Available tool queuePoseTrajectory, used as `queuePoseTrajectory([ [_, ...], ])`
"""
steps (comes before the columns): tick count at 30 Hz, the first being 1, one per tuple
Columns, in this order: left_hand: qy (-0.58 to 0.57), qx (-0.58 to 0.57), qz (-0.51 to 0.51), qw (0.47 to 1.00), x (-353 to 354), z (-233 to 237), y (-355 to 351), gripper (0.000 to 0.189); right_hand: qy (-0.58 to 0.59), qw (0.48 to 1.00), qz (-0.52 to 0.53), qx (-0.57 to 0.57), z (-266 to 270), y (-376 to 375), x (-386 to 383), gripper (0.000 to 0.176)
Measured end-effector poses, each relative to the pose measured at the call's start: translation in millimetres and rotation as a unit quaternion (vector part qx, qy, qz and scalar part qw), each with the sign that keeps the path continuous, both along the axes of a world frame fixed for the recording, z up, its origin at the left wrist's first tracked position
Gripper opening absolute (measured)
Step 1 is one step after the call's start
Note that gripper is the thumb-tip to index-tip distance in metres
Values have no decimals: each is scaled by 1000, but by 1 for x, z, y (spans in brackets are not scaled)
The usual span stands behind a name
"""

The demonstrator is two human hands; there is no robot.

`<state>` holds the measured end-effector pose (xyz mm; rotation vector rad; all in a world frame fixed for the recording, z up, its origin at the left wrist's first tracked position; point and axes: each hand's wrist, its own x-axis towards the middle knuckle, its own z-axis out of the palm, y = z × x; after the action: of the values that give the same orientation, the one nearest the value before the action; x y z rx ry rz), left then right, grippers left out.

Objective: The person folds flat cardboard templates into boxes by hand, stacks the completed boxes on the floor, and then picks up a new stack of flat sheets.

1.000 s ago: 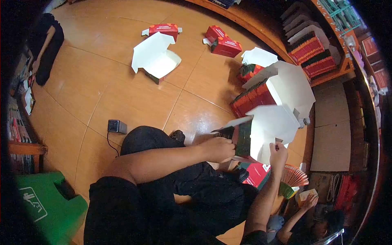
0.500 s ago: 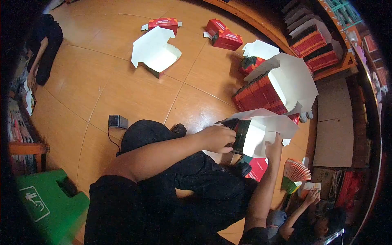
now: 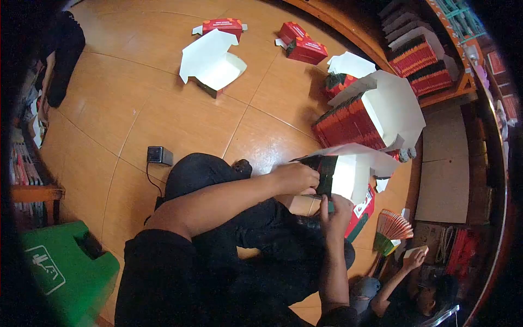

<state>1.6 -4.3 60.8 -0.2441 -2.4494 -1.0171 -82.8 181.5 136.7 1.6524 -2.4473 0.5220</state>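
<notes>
Over my folded legs is a partly folded cardboard box (image 3: 344,177), white inside, with a dark panel on its left. My left hand (image 3: 297,179) grips the left side, its fingers curled over the dark panel. At the near corner, my right hand (image 3: 336,212) pinches the box's lower edge, thumb close to the left hand's fingers. Just beyond the box stands a tight stack of red flat cartons (image 3: 348,124) with a white open carton (image 3: 388,111) at its end. A red and green printed carton (image 3: 362,210) lies partly hidden behind my right hand.
On the tiled floor sit an open white box (image 3: 215,62), red closed boxes (image 3: 305,46) and a black adapter (image 3: 159,156) with a cord. A green plastic stool (image 3: 71,272) is at left. Carton stacks fill a wooden shelf (image 3: 447,90). Other people sit at far left and lower right.
My right hand has moved from the box's right inner side down and left to its near corner, close to my left hand. My left hand stays on the dark panel.
</notes>
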Motion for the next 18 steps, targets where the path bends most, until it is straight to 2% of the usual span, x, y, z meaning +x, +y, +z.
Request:
queuePoseTrajectory([
  [3, -20, -25, -13, 999, 3, 3, 0, 18, -21, 999, -36, -31, 9, -7, 6, 13],
  [10, -13, -12, -35, 999, 5, 4, -3, 15, 21, 999, -15, 41, -7, -6, 6, 15],
  [12, 0, -63, 6, 998, 6, 4, 0, 13, 39, 998, -7, 57, -2, -11, 5, 18],
  [14, 13, -100, 42, 994, 6, 8, 5, 12, -92, 988, -42, 117, 10, -17, 1, 28],
  [15, 24, -134, 77, 988, 7, 10, 7, 12, -92, 988, -41, 117, 17, -24, -1, 28],
  [17, 24, -153, 79, 985, 7, 5, 9, 14, -196, 965, -117, 128, 30, -48, -7, 33],
  [18, 13, -154, 79, 985, 4, 3, 11, 18, -191, 974, -80, 91, 25, -56, -15, 34],
])
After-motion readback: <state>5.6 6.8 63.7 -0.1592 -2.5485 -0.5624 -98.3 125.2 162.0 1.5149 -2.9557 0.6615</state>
